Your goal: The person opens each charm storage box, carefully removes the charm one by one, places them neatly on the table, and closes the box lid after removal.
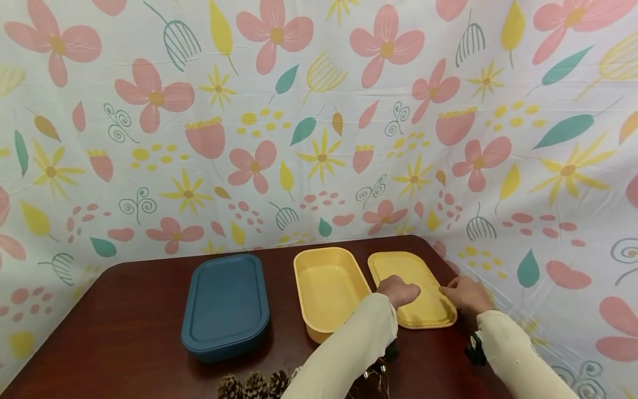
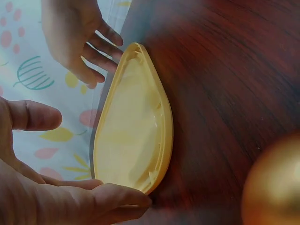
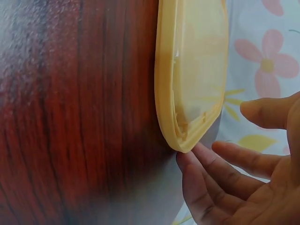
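A yellow lid lies on the table beside a yellow box that has no lid on it. At the lid's left side, my left hand touches the rim with its fingers, the thumb held apart in the left wrist view. Across from it, my right hand is at the right edge. In the right wrist view its fingertips meet the corner of the lid, with the thumb spread away. Raised ridges show along the lid's inner rim.
A blue box with its lid on stands to the left. Several pine cones lie at the front edge, partly behind the left sleeve. A shiny gold ball shows in the left wrist view. Flowered cloth hangs behind and right.
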Motion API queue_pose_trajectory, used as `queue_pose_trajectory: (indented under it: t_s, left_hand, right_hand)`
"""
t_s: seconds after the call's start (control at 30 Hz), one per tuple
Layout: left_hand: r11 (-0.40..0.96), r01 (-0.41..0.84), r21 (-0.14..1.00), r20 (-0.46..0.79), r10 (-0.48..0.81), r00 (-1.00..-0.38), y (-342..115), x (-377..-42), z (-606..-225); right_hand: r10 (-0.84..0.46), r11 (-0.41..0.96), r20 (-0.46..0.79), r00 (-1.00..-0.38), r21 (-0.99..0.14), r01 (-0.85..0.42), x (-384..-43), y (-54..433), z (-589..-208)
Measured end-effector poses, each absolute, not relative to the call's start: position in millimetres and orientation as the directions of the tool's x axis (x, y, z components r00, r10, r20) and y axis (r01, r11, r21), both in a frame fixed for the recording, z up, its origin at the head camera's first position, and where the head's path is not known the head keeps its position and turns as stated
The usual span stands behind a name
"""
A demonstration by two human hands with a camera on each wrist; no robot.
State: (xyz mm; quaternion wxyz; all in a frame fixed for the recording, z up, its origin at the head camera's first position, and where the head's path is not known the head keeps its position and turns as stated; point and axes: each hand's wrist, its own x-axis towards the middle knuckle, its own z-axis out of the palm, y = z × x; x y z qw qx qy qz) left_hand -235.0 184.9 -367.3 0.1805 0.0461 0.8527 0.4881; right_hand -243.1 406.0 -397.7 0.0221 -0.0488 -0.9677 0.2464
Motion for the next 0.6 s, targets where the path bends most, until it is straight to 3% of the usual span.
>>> queue_pose_trajectory:
  t_s: [0.27, 0.6]
  left_hand:
    - [0.528, -0.076, 0.846, -0.244, 0.258, -0.935, 191.6, -243.7, -369.8]
    - [0.390, -0.117, 0.913, -0.209, 0.201, -0.957, 197.4, -252.1, -381.8]
  right_hand:
    - [0.130, 0.835, 0.035, -0.991, -0.543, 0.091, -246.9, 410.0, -396.5]
    - [0.191, 0.784, 0.015, -0.981, -0.605, 0.143, -237.0, 410.5, -393.4]
